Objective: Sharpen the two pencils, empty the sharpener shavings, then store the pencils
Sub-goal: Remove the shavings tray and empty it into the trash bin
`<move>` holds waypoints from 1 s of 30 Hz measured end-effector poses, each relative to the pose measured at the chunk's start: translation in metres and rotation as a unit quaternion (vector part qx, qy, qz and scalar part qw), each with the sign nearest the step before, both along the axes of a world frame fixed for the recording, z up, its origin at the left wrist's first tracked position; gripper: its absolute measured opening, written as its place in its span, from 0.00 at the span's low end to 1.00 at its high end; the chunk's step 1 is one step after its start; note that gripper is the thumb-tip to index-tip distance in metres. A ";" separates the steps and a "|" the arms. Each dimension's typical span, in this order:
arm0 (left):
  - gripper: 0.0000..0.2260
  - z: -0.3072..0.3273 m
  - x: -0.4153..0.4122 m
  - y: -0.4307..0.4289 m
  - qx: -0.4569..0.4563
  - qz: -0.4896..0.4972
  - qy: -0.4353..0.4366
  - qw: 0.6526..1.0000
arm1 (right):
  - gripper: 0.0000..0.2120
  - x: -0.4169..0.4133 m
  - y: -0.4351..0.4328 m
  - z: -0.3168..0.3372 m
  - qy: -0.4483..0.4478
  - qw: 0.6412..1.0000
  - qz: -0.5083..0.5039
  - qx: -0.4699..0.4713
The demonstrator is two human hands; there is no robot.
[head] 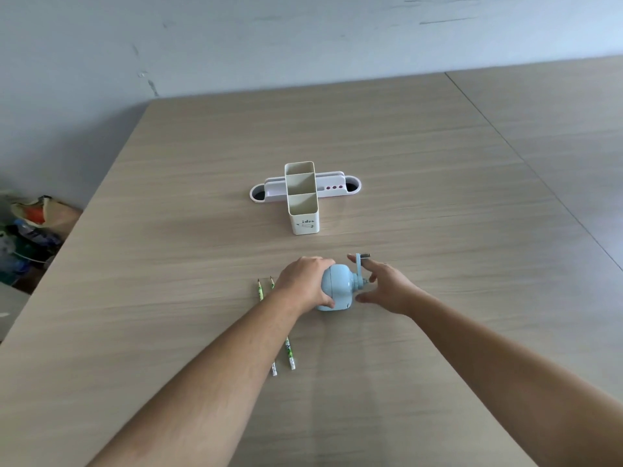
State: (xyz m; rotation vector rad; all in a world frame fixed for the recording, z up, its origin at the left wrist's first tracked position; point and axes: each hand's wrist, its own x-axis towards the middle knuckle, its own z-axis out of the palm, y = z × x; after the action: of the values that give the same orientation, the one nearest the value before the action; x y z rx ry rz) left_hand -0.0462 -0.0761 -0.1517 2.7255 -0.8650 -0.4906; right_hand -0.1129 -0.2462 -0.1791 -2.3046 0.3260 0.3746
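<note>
My left hand [308, 281] clasps the light blue crank sharpener [338, 288] on the counter [438, 197]; my right hand [384, 288], open and empty, nears its crank handle [360, 264]. It looks like light, smooth plastic, likely to slide, so I would hold the body firmly.

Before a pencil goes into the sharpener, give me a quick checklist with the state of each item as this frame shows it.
1. Sharpener steadied: ok, the left hand has a grip on its body.
2. Crank within reach: ok, the right hand is open right beside it, not clearly closed on it.
3. Both pencils at hand: ok, they lie side by side on the table, partly under the left forearm.
4. Pencil hole clear: cannot tell, hidden by the left hand.
5. Shavings drawer empty: cannot tell.
6. Holder ready: ok, upright, compartments look empty.
</note>
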 end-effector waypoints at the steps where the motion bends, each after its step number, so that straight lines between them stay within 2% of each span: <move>1: 0.29 0.000 0.000 0.000 0.000 0.000 0.000 1.000 | 0.41 0.001 -0.001 -0.002 0.000 1.000 0.007 0.005; 4: 0.30 0.001 -0.001 0.000 -0.003 -0.002 -0.002 1.000 | 0.40 -0.002 0.001 -0.009 0.010 1.000 0.006 0.010; 8: 0.29 0.001 0.000 -0.001 -0.006 0.001 0.001 1.000 | 0.19 -0.001 0.012 -0.012 0.010 0.996 -0.043 0.079; 15: 0.30 0.000 0.000 -0.001 -0.003 0.003 0.003 1.000 | 0.19 0.003 0.010 -0.010 0.015 0.994 -0.048 0.100; 19: 0.29 0.002 -0.001 -0.001 0.004 0.004 0.009 1.000 | 0.12 -0.001 0.000 -0.014 -0.021 0.995 -0.053 0.076; 23: 0.29 0.004 -0.002 -0.001 0.008 0.004 0.006 1.000 | 0.24 -0.001 0.006 -0.015 0.006 0.995 -0.032 0.090; 30: 0.29 0.002 -0.001 -0.001 0.014 0.000 -0.002 1.000 | 0.21 0.002 0.012 -0.018 -0.018 0.995 -0.047 0.081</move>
State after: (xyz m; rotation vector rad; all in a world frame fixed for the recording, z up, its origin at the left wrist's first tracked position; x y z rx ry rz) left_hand -0.0467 -0.0773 -0.1495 2.7524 -0.8648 -0.5011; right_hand -0.1114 -0.2340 -0.1972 -2.1260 0.3717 0.3012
